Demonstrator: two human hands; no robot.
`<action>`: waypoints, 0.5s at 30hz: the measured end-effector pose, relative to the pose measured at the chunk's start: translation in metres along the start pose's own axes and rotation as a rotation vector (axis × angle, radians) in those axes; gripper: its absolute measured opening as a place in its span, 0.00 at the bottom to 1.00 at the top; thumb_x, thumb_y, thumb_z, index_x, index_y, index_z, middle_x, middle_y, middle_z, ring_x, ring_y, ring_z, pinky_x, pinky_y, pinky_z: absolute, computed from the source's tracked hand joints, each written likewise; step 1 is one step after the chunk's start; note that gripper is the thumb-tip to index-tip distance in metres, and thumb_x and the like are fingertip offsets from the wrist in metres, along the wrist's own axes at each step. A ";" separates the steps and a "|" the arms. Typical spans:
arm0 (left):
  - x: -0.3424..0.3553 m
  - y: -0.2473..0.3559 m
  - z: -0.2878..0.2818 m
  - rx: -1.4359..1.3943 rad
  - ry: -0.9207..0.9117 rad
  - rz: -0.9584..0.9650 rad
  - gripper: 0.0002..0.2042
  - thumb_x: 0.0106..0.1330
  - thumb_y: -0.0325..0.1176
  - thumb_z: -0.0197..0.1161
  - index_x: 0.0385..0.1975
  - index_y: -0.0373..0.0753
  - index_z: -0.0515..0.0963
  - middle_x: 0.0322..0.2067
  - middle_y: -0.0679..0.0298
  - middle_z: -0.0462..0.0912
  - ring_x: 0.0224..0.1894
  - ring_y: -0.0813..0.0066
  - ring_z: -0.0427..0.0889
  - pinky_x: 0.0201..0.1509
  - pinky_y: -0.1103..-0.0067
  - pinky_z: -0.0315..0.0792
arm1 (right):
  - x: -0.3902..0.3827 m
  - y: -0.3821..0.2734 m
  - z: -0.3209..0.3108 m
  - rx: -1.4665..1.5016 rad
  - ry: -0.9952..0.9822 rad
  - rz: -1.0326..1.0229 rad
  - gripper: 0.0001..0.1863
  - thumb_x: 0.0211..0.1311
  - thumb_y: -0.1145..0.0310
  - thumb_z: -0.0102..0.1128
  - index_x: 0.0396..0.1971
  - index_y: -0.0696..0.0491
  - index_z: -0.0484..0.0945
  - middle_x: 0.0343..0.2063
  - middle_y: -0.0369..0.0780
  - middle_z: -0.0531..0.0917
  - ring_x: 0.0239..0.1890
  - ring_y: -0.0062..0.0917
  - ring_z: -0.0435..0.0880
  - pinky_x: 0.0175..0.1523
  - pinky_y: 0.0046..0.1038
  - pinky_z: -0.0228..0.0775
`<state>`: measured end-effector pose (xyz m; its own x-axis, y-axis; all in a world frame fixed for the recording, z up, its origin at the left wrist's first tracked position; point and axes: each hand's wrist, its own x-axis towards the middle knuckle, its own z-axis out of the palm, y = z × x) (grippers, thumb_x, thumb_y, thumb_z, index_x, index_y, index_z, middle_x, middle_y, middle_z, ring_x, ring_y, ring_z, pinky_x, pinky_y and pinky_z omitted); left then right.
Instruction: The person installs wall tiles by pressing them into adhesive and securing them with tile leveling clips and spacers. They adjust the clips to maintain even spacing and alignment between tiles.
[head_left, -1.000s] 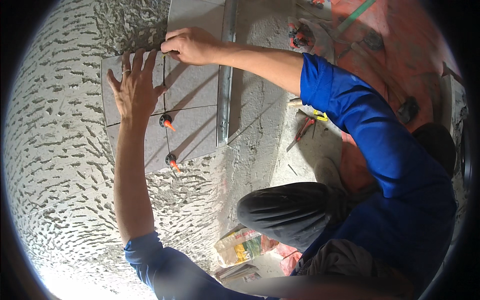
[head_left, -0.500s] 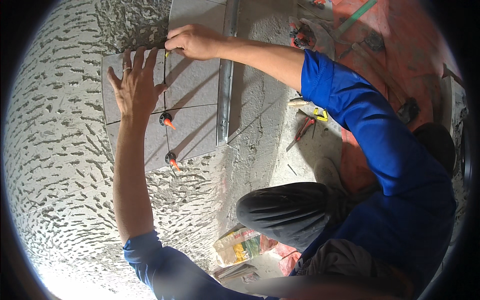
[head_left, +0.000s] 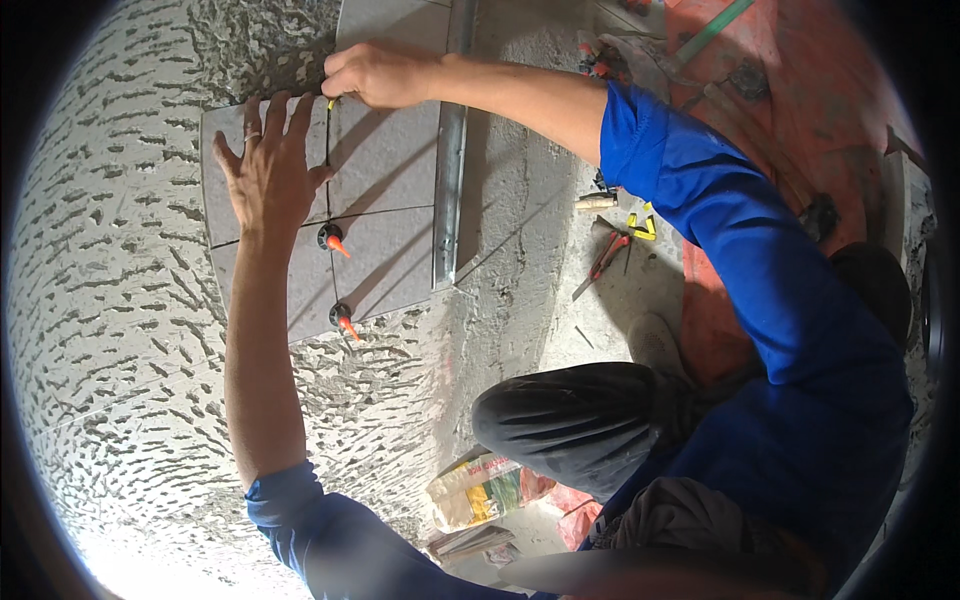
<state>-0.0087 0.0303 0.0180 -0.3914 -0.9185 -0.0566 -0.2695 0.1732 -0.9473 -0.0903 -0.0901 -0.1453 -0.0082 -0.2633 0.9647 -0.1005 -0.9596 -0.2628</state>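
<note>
The left hand's fingers (head_left: 276,118) are spread and laid on the left tile (head_left: 224,212), grasping nothing, their tips at its upper edge and the thumb beside the seam; the left hand (head_left: 266,185) and its forearm hide much of that tile, and of the one below it. The right hand (head_left: 382,78) has its fingers bent and pinched together on a yellow bit (head_left: 332,103) at the upper end of the seam; only a tip of the bit shows, so its full shape cannot be told. The right tile (head_left: 392,165) lies between the seam and a metal strip (head_left: 451,190); the right forearm crosses both.

Two dark clips with orange tips stand on the seam line, the upper clip (head_left: 331,238) near where the joints cross, the lower clip (head_left: 342,316) near the tiles' lower edge; ridged mortar (head_left: 120,270) surrounds the tiles at the left and below.

Yellow pieces (head_left: 642,226) lie near red-handled pliers (head_left: 606,260); a bag (head_left: 482,494) is partly covered by the knee (head_left: 560,425); a green stick (head_left: 712,35) is cut off above, and the clutter near it is hard to make out.
</note>
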 end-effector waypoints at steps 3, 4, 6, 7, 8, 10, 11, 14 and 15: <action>0.000 0.001 0.000 -0.006 0.010 0.001 0.41 0.47 0.46 0.76 0.65 0.56 0.64 0.64 0.70 0.65 0.70 0.65 0.57 0.67 0.44 0.52 | 0.000 0.000 0.000 -0.007 -0.011 0.022 0.08 0.48 0.82 0.55 0.28 0.56 0.77 0.29 0.40 0.75 0.33 0.35 0.80 0.36 0.35 0.72; 0.000 0.001 0.000 0.006 0.020 0.003 0.41 0.47 0.45 0.76 0.65 0.56 0.64 0.64 0.70 0.65 0.70 0.64 0.57 0.67 0.44 0.52 | 0.000 0.000 0.001 -0.025 -0.027 0.023 0.07 0.48 0.82 0.55 0.28 0.56 0.77 0.28 0.40 0.75 0.33 0.35 0.80 0.36 0.35 0.72; 0.000 0.000 0.001 -0.012 0.028 0.003 0.41 0.47 0.45 0.76 0.65 0.56 0.64 0.64 0.70 0.65 0.70 0.64 0.57 0.67 0.44 0.52 | 0.000 -0.002 0.001 -0.077 -0.053 0.043 0.05 0.55 0.74 0.53 0.31 0.55 0.77 0.27 0.44 0.77 0.36 0.38 0.80 0.40 0.37 0.71; 0.000 0.000 0.001 -0.004 0.027 0.003 0.41 0.47 0.45 0.76 0.64 0.56 0.64 0.64 0.70 0.65 0.70 0.64 0.57 0.67 0.43 0.52 | 0.000 -0.004 0.001 -0.126 -0.110 0.069 0.07 0.58 0.70 0.51 0.32 0.55 0.77 0.27 0.46 0.78 0.37 0.40 0.80 0.42 0.38 0.70; 0.000 0.000 0.002 -0.008 0.037 0.008 0.41 0.47 0.45 0.76 0.64 0.56 0.64 0.63 0.70 0.65 0.70 0.64 0.57 0.67 0.43 0.52 | 0.001 -0.005 0.001 -0.035 -0.101 0.147 0.10 0.59 0.66 0.50 0.32 0.55 0.77 0.27 0.46 0.79 0.38 0.40 0.81 0.43 0.39 0.70; 0.000 -0.001 0.002 0.004 0.050 0.016 0.41 0.47 0.45 0.76 0.64 0.56 0.64 0.63 0.71 0.65 0.70 0.64 0.57 0.67 0.43 0.53 | 0.005 -0.009 -0.001 0.104 -0.152 0.348 0.16 0.62 0.57 0.48 0.34 0.55 0.76 0.27 0.47 0.80 0.39 0.42 0.81 0.45 0.40 0.69; 0.000 -0.001 0.002 0.001 0.043 0.014 0.41 0.47 0.45 0.76 0.64 0.56 0.64 0.63 0.71 0.65 0.70 0.64 0.57 0.67 0.43 0.53 | 0.006 -0.011 -0.002 0.110 -0.185 0.400 0.18 0.62 0.55 0.47 0.34 0.55 0.76 0.28 0.48 0.80 0.38 0.42 0.80 0.46 0.40 0.68; 0.000 0.000 0.003 0.000 0.040 0.009 0.41 0.47 0.45 0.76 0.65 0.56 0.64 0.63 0.71 0.65 0.70 0.64 0.57 0.66 0.43 0.53 | 0.008 -0.016 -0.008 0.098 -0.242 0.480 0.21 0.62 0.51 0.46 0.35 0.56 0.75 0.29 0.49 0.81 0.38 0.43 0.80 0.47 0.41 0.67; 0.000 0.000 0.003 -0.002 0.037 0.005 0.41 0.47 0.45 0.76 0.65 0.56 0.64 0.63 0.71 0.65 0.70 0.65 0.57 0.66 0.43 0.53 | 0.008 -0.018 -0.009 0.077 -0.233 0.454 0.20 0.62 0.52 0.47 0.34 0.56 0.75 0.29 0.49 0.81 0.38 0.43 0.80 0.47 0.41 0.67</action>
<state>-0.0059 0.0292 0.0171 -0.4249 -0.9039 -0.0497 -0.2696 0.1788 -0.9462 -0.0978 -0.0740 -0.1327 0.1884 -0.6619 0.7256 -0.0642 -0.7455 -0.6634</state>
